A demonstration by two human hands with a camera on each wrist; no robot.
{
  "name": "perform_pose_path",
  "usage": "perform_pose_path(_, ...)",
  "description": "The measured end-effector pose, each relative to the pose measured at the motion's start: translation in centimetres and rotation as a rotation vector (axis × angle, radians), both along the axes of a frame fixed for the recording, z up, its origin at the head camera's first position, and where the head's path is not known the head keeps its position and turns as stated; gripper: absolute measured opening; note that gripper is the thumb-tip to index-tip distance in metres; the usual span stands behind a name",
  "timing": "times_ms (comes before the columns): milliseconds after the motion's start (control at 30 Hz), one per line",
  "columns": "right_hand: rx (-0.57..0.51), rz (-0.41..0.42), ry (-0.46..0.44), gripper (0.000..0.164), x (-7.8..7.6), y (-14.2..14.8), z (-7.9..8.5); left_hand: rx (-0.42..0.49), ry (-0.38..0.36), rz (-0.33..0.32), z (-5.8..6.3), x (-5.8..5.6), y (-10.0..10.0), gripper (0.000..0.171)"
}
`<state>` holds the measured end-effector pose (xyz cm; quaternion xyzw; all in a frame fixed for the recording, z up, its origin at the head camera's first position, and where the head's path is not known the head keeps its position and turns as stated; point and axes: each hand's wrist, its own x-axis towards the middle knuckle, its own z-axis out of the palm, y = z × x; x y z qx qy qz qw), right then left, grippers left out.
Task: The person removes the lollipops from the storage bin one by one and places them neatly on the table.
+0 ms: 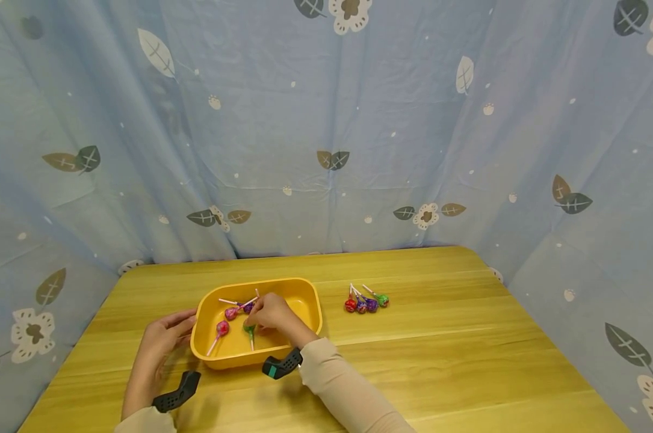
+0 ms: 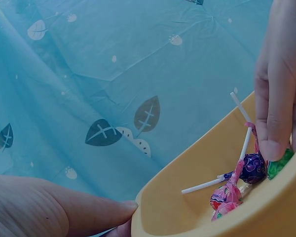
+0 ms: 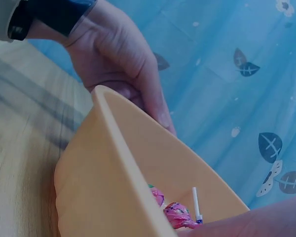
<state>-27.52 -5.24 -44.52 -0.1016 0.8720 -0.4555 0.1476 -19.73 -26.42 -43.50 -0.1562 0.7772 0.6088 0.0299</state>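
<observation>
A yellow plastic basin (image 1: 234, 359) stands on the table, left of centre. At its left end my left hand (image 1: 160, 338) holds the rim, the thumb (image 2: 106, 211) against the edge in the left wrist view. My right hand (image 1: 274, 314) reaches down inside and pinches a green lollipop (image 1: 248, 329) by its wrapped head, its stick pointing toward me. Close by in the basin lie a pink lollipop (image 1: 222, 328) near the left wall, another pink lollipop (image 1: 231, 313) and a purple lollipop (image 2: 253, 168) partly behind my right fingers.
Right of the basin, a small group of lollipops lies on the wooden table (image 1: 440, 337): a red lollipop (image 1: 350, 305), two purple ones and a green one (image 1: 383, 299). A blue patterned curtain (image 1: 283, 120) hangs behind and around the table. Each wrist wears a black strap.
</observation>
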Motion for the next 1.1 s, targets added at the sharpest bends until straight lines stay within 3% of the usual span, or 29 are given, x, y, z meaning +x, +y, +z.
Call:
perform_pose_path(233,-0.071,-0.02,-0.078,0.004,0.0,0.1,0.2,0.01,0.002,0.0,0.0,0.0,0.0,0.056)
perform_pose_path(467,-0.181,-0.023,-0.137,0.004,0.4,0.9,1.1,0.017,-0.001,0.0,-0.1,0.0,0.0,0.055)
perform_pose_path(733,-0.309,0.011,-0.127,0.011,0.4,2.5,2.0,0.003,-0.004,0.003,0.0,0.0,0.0,0.056)
perform_pose_path(1100,-0.438,-0.001,-0.128,0.014,0.6,5.5,3.1,-0.009,0.011,-0.002,-0.1,0.0,0.0,0.055)
